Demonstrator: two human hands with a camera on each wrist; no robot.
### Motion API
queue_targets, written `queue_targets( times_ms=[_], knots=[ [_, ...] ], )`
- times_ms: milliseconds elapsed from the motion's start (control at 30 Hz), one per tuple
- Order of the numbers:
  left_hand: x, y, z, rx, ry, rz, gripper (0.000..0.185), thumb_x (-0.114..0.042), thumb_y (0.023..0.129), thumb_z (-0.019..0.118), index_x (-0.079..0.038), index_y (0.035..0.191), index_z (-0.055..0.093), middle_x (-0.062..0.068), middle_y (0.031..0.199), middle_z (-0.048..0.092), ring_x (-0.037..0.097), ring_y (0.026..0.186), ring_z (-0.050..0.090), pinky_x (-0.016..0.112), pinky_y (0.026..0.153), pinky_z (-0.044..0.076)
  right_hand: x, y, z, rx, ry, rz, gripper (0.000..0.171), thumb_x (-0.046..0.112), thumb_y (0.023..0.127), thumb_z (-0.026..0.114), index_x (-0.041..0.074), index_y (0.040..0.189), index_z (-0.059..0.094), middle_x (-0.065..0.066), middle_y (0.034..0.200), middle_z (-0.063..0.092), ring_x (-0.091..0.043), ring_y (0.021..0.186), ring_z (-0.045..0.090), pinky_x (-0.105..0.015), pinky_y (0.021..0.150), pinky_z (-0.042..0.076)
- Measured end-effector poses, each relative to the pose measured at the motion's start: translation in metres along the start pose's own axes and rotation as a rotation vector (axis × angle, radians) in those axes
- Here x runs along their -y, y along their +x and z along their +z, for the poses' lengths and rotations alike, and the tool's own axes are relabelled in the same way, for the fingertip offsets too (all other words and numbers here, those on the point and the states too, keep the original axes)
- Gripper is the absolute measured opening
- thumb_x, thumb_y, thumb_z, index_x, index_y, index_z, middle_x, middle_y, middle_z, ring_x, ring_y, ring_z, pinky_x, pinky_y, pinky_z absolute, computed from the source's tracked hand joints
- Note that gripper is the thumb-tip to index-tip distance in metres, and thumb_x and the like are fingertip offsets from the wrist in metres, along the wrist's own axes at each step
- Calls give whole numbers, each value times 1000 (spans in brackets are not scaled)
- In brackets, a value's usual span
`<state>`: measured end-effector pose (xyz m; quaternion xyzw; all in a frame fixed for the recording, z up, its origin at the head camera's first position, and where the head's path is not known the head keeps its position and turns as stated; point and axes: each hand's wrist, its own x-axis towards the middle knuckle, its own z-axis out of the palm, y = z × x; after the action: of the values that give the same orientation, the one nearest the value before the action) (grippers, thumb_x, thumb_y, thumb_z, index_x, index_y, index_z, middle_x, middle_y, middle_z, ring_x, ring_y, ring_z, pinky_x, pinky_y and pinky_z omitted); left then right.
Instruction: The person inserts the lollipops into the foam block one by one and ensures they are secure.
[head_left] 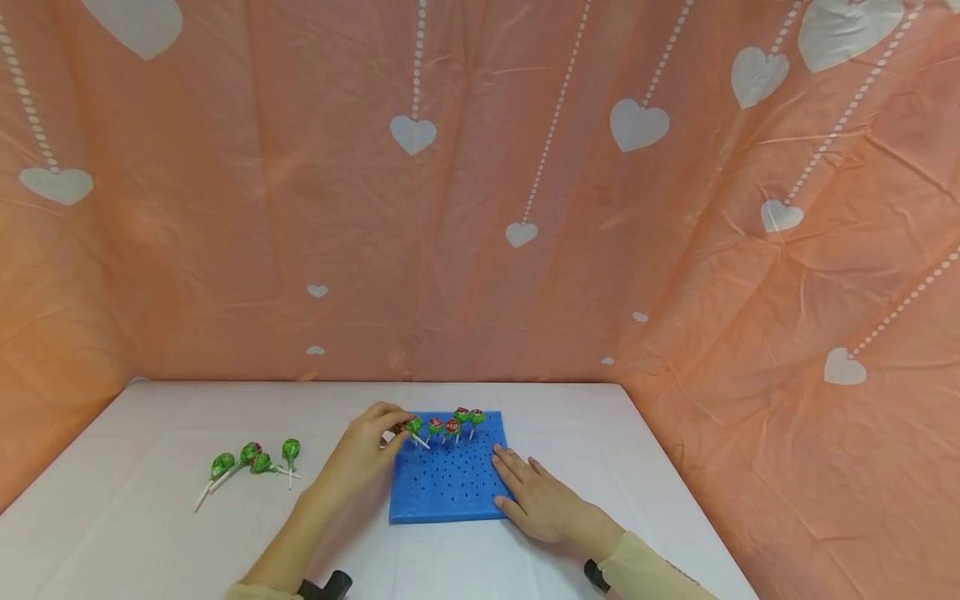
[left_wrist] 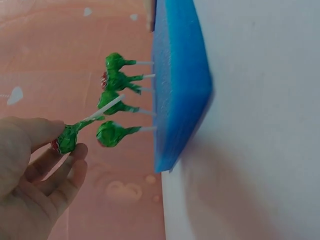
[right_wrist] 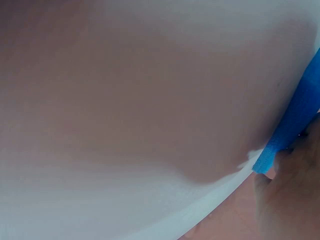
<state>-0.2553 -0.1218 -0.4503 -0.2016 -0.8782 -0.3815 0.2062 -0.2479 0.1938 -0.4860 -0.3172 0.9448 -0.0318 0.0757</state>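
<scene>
- Leftmost, at nine o'clock from the blue board [head_left: 448, 496], four loose lollipops [head_left: 222, 465] lie grouped: roundish heads in shiny, crinkled green wrappers with touches of red, on slim white sticks.
- At the board's ten o'clock, the left hand [head_left: 366, 440] pinches another lollipop [left_wrist: 68, 138] by its wrapped head, thumb and fingertips together on it; the stick tilts free, its end apart from the board.
- Along the board's eleven-to-one-o'clock edge, several standing lollipops [head_left: 452, 428] rise from holes in this thick, squarish, dotted slab.
- At four o'clock, the right hand [head_left: 543, 502] rests flat over the board's edge, fingers extended, clasping nothing.
- Below, a smooth white tabletop [head_left: 135, 525]; at twelve and three o'clock, creased, glossy orange sheeting [head_left: 480, 325] printed with white hearts [head_left: 640, 125].
</scene>
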Motion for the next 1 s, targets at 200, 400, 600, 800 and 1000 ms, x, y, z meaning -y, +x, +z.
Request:
queue_targets(
  times_ms=[200,400,600,800,1000],
  knots=[
    [-1,-2,9,29,-1,-14,26,3,90,77,-1,116,74,10,112,67,21,94,66,31,75,60,0,0,0,-3,-1,0,70,49,112,34,3,164,24,-10,173,16,-28,158,20,-55,125,23],
    [-3,-5,15,43,-3,-43,25,2,90,78,-2,114,72,9,114,66,23,98,67,35,79,62,-1,1,2,-8,-10,-3,70,49,112,33,4,164,24,-10,174,16,-28,159,20,-55,126,23],
    [-6,-5,18,46,-3,-28,24,4,89,78,0,112,73,8,110,66,20,95,65,40,84,62,-1,1,3,-13,-14,-7,70,50,112,31,4,165,23,-9,174,14,-27,159,19,-54,126,23],
    [-9,-6,19,59,11,-22,24,5,88,78,0,111,74,7,107,65,18,93,64,37,82,61,-2,1,3,-22,-15,-17,70,50,112,31,4,164,24,-11,173,16,-29,158,20,-56,125,24],
    [-8,-7,21,86,22,-23,23,3,89,78,-1,111,75,4,107,65,16,93,63,36,84,60,-4,3,6,-17,-26,-2,70,50,112,32,5,165,22,-8,174,14,-26,159,19,-54,126,23]
  ],
)
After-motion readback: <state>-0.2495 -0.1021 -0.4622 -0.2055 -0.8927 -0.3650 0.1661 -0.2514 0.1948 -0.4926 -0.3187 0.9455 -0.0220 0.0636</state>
